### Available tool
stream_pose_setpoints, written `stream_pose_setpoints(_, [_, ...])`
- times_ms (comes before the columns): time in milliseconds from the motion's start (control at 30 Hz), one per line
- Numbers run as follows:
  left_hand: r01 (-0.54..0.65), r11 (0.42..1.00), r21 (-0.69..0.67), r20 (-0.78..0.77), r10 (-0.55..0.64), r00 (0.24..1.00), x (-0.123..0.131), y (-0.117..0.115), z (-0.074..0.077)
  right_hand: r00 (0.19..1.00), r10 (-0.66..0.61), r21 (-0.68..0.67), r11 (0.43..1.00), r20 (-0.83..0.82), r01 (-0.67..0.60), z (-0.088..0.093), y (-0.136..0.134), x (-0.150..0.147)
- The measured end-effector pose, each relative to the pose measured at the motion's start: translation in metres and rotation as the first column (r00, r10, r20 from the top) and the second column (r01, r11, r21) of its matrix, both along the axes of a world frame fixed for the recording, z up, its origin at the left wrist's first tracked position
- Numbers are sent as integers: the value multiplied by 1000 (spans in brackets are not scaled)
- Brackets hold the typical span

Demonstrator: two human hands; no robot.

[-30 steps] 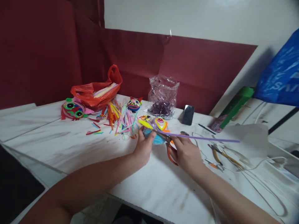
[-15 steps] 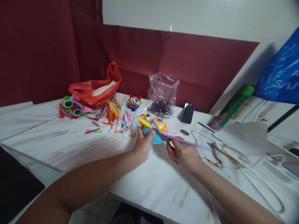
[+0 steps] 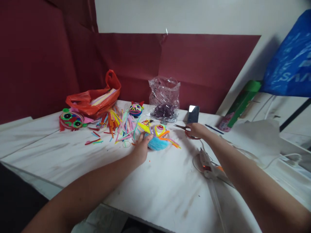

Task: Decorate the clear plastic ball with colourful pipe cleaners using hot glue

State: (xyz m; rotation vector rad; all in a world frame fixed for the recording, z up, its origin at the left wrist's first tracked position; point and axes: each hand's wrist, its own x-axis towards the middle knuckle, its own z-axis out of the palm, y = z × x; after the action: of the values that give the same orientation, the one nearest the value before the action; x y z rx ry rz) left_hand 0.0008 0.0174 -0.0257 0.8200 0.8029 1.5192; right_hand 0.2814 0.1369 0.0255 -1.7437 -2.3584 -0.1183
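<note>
L hand [image 3: 141,150] pinches craft piece [image 3: 158,143], thumb in front, at its L end, approx. ctr of table [image 3: 167,187]. Piece: rounded, lt-blue ridged lower body; yellow tuft [image 3: 144,127] at L; yellow-rimmed eye [image 3: 160,128] w/ red ctr; orange strips [image 3: 165,135] at R. R hand [image 3: 198,130] grips scissors [image 3: 184,127] nr phone [image 3: 193,112], blades pointing L.

The left hand [image 3: 140,148] and right hand [image 3: 198,130] are bare, as are the left arm [image 3: 97,184] and right arm [image 3: 243,163] wherever they show. Both arms look smooth and rounded, narrow near the hand and broader farther back. A dark patch [image 3: 136,227] at the bottom may be clothing; it is too dim to tell.
</note>
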Motion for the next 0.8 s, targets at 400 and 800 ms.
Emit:
stream_pose_setpoints(400, [-51,988,145,-242,86,967,-5,7,1,931,164,134,983,-326,-127,-13,-12,-14])
stream_pose_setpoints(800, [-53,981,187,-397,124,910,16,-22,0,546,202,78,967,-813,-243,-31,-138,-88])
